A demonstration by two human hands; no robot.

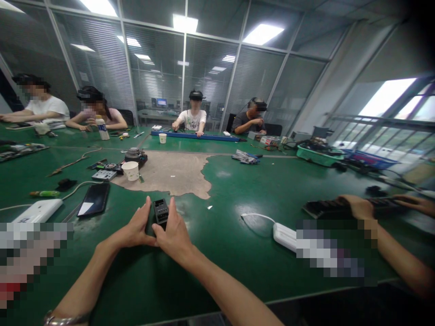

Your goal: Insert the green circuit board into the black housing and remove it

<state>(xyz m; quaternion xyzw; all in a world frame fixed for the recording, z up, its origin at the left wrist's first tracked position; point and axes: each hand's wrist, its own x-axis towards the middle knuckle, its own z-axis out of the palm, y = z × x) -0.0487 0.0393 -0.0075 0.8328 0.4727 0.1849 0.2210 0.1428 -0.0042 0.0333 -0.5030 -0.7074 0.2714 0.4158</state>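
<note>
On the green table in front of me stands a small black block (160,209) with slots in its top and front. My left hand (137,228) is to its left, fingers stretched out and thumb pointing in toward my right hand. At the block's right side is my right hand (175,233), its fingers extended and its thumb near the block's lower front. Both hands frame the block without wrapping round it. Whether the right fingers touch it I cannot tell. The block's lower front is partly covered by my right thumb.
A phone (94,199), a white power strip (39,213) and a paper cup (131,171) lie to the left. Another white power strip (284,236) is on the right, near a co-worker's hands on a long dark object (326,208). Several people sit across the table.
</note>
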